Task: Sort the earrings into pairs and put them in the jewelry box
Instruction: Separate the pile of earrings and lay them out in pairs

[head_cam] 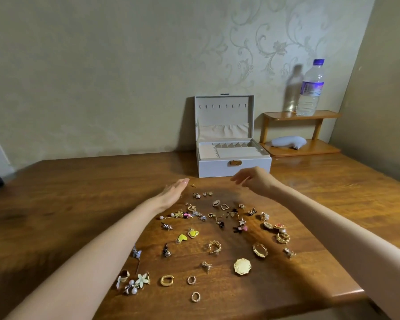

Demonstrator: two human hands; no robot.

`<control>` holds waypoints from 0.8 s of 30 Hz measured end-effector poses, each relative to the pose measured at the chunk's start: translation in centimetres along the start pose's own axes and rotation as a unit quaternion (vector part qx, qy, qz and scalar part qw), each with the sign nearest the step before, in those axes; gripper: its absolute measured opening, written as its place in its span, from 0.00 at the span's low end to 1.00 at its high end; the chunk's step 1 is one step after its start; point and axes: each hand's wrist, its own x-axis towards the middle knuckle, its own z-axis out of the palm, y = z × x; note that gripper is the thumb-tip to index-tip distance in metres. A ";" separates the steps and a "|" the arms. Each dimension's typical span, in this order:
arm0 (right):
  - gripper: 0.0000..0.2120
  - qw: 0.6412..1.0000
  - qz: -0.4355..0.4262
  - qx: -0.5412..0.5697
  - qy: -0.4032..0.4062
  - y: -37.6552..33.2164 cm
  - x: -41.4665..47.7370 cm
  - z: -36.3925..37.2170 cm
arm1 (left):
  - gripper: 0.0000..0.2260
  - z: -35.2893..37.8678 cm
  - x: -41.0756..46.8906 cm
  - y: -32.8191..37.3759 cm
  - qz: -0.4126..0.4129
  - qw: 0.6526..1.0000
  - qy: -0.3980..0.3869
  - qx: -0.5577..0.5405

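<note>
Left hand (174,192) and right hand (255,181) hover released, empty; loose earrings (192,233) near both palms could be swept together, muddling pairs

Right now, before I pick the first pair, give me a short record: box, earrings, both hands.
box: jewelry box, lid open, far side of the table
earrings: scattered loose on the table, none visible in the box
left hand: fingers straight, holding nothing, at the far left of the spread
right hand: relaxed, holding nothing, in front of the box
likely pair: two yellow hearts side by side
</note>
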 end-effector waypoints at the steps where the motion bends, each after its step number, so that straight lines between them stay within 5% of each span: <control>1: 0.22 1.000 0.013 -0.019 0.018 0.5 -0.2 -0.5 | 0.28 0.4 0.1 0.3 0.001 1.000 -0.007 0.022; 10: 0.16 0.965 0.142 -0.217 0.028 4.4 -2.7 -4.1 | 0.27 -0.2 -1.3 1.9 0.066 0.991 -0.108 -0.051; 14: 0.11 0.932 0.225 -0.285 -0.016 5.4 -4.1 -5.4 | 0.39 -2.5 -3.1 1.0 0.082 0.990 -0.047 -0.108; 17: 0.12 0.925 0.276 -0.257 -0.054 5.7 -5.0 -5.5 | 0.42 -4.7 -3.8 -0.5 0.063 0.995 0.033 -0.074; 19: 0.11 0.928 0.295 -0.218 -0.065 5.6 -5.1 -5.2 | 0.33 -5.8 -4.4 -1.2 0.039 0.998 0.050 -0.007; 21: 0.10 0.935 0.301 -0.177 -0.062 5.2 -4.9 -4.8 | 0.27 -6.7 -5.0 -1.7 0.013 0.996 0.044 0.073; 24: 0.06 0.949 0.279 -0.130 -0.070 3.9 -4.3 -3.6 | 0.34 -7.9 -6.4 -1.8 -0.032 0.992 -0.005 0.121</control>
